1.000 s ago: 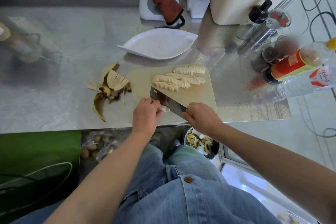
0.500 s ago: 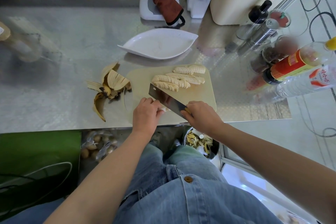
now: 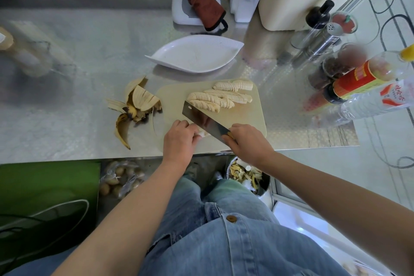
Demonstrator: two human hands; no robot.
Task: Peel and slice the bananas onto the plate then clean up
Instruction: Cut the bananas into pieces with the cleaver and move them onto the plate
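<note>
slicing step. a banana stub [image 3: 202, 134] is pinched on the cutting board [image 3: 251, 116] by the left hand [image 3: 179, 139]; the cleaver [image 3: 202, 120] is gripped by the right hand [image 3: 246, 141]. transfer of the slices [image 3: 215, 101] to the plate [image 3: 195, 56] is judged due next.

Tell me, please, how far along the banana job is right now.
Done: the peels lie beside the cutting board, and several sliced bananas sit in rows on it. In hand: the left hand steadies a banana piece while the right hand holds the cleaver by it. Left: the white plate holds no slices, and the peels need clearing away.
</note>
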